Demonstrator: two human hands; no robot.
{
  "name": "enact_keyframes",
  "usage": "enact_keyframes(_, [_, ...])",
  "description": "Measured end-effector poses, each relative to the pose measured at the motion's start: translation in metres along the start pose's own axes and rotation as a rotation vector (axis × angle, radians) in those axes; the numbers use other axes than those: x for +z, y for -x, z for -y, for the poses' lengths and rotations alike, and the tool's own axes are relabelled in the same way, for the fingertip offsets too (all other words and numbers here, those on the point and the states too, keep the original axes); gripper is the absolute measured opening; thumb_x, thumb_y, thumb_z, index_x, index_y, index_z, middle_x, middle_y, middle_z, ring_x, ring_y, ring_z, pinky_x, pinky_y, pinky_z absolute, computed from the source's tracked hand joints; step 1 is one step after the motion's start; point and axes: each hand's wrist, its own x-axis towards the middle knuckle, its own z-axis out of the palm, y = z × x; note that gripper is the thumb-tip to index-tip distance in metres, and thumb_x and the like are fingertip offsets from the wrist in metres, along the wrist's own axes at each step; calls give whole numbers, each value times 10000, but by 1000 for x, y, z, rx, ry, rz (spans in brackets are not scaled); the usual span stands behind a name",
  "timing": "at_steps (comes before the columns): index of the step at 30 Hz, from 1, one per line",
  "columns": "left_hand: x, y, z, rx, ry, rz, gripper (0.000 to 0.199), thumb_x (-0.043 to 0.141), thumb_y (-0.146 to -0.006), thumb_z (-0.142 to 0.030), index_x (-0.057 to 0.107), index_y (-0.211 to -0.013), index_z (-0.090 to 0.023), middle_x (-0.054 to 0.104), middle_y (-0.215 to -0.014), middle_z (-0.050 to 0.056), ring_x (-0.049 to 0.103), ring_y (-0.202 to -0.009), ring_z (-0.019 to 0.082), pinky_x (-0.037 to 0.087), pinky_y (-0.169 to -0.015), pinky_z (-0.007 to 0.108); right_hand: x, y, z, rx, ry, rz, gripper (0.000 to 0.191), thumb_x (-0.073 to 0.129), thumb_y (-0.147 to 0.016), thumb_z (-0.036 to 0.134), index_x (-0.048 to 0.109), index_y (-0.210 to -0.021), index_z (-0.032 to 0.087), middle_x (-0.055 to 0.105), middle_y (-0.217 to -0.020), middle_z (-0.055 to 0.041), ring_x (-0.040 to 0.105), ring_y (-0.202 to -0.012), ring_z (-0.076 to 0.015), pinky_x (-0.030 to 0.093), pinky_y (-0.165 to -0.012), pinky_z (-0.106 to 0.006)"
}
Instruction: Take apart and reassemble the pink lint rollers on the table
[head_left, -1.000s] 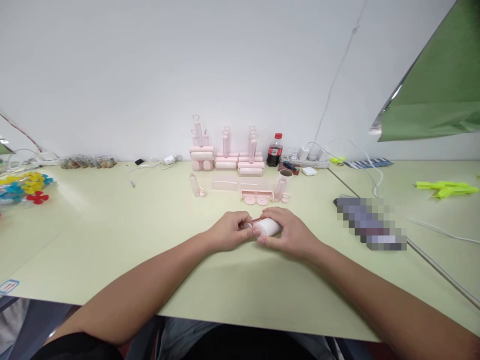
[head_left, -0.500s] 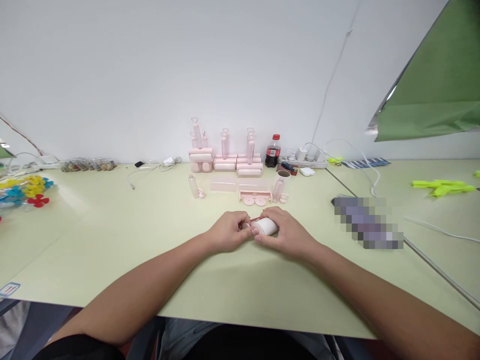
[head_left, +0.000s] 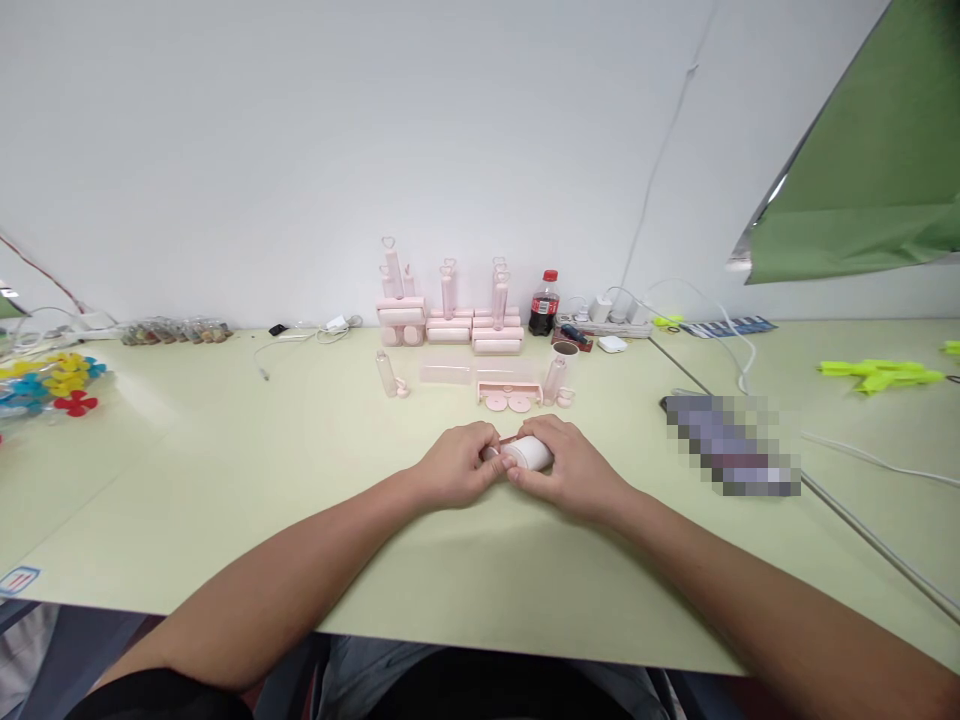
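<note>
My right hand [head_left: 566, 465] wraps round a white lint roller roll [head_left: 532, 453], which lies on its side just above the table. At its left end my left hand [head_left: 465, 462] is closed, thumb against the roll's end and fingers curled over a small pale part that is mostly hidden. A pink edge shows behind the roll between the two hands. Beyond them rest a pink half-shell case [head_left: 510, 390] with two round pink discs [head_left: 507, 403], a clear pink tube [head_left: 553, 381], and another tube [head_left: 385, 374] beside a small pink handle piece [head_left: 402, 388].
Pink lint rollers [head_left: 497, 341] and upright handles stand stacked by the wall. A cola bottle [head_left: 544, 303], a cardboard-cored roll [head_left: 565, 349] and a power strip [head_left: 607, 327] are to their right. Blurred-out phone-like object [head_left: 731, 445] lies right; colourful plastic flowers [head_left: 71, 375] lie far left.
Both hands keep their hold on the roll with barely any movement. The whole view has shifted very slightly.
</note>
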Motion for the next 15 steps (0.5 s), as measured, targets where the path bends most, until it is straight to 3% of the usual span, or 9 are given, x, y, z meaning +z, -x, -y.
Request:
enact_keyframes(5, [-1,0,0,31,-37,44,348,445,-919,-523,508,-833,-192,575,-845,22,514,-711,148,395,-633,277,3,2,-6,-3,6,-17,360,687,-723,442,617,-1010,235,614,-1106,-79,548,-1019,-282,438,-886,-426])
enact_keyframes(11, [-7,1,-5,11,-136,173,487,260,-970,-583,586,-960,-221,576,-937,44,572,-882,193,424,-720,311,2,1,-8,-19,-48,-31,351,703,-713,431,635,-997,236,617,-1126,-75,538,-1072,-289,414,-953,-455])
enact_keyframes(15, [-9,1,-5,-10,-171,203,531,232,-962,-611,586,-940,-215,563,-910,43,567,-825,190,419,-698,313,0,0,-8,-39,-78,-1,362,701,-723,451,636,-1010,239,609,-1147,-74,529,-1099,-289,415,-958,-451])
